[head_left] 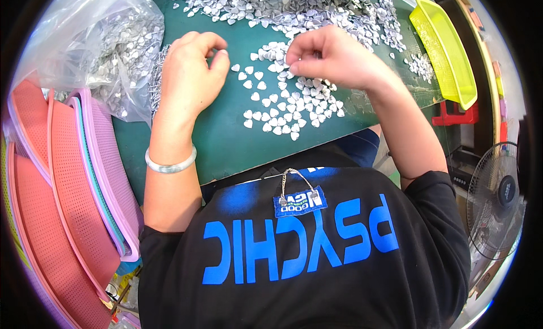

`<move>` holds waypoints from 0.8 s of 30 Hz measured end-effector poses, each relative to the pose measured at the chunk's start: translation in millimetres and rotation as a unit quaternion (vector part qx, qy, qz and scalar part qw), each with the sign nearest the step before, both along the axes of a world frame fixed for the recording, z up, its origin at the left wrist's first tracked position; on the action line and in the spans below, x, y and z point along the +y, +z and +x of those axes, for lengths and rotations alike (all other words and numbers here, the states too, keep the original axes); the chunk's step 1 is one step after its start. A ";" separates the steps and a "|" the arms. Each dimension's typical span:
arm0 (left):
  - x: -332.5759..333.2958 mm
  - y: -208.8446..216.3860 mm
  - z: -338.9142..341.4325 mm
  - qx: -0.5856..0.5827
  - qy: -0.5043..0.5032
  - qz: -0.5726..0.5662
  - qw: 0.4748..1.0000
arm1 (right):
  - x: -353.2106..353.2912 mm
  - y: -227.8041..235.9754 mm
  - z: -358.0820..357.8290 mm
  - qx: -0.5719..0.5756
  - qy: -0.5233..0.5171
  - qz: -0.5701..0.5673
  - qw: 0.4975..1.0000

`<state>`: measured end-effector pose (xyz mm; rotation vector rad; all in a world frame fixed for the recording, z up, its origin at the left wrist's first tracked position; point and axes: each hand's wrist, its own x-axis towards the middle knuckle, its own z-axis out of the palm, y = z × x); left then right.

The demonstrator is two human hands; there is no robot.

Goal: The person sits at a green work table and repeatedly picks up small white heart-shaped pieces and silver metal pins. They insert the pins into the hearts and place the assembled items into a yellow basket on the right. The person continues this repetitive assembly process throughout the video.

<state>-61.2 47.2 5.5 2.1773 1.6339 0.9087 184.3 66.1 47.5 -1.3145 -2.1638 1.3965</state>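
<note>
Many small silvery heart-shaped metal pieces (288, 111) lie loose on the green tabletop (226, 142) in front of me. Over their upper part, my right hand (334, 57) has its thumb and forefinger bent together, with a heart-shaped piece at the tips. To the left of the hearts is my left hand (195, 69), held above the table with curled fingers and the thumb tip near the forefinger. Whatever it may hold is too small to make out. Close by its outer side lies a heap of thin metal pins (157, 83), partly covered by the hand.
A clear plastic bag (121, 63) full of metal pieces stands at the left. More hearts (294, 15) are heaped along the far side. Pink and purple perforated baskets (104, 159) are stacked left; a yellow-green basket (447, 52) and a fan (498, 193) are at right.
</note>
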 end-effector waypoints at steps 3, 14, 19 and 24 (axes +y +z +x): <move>-3.2 -2.1 6.0 -0.036 -0.121 -0.002 0.992 | -10.2 -16.3 -5.9 -0.099 0.034 0.195 0.975; -9.7 -3.9 17.6 -0.016 -0.202 -0.012 0.979 | -10.1 -20.3 -13.9 -0.135 0.036 0.244 0.959; -9.2 -3.2 17.8 -0.019 -0.198 -0.021 0.980 | -8.6 -19.2 -14.4 -0.151 0.037 0.220 0.963; -11.2 -1.4 19.2 -0.021 -0.192 -0.025 0.981 | -11.5 -19.1 -19.7 -0.160 0.039 0.230 0.959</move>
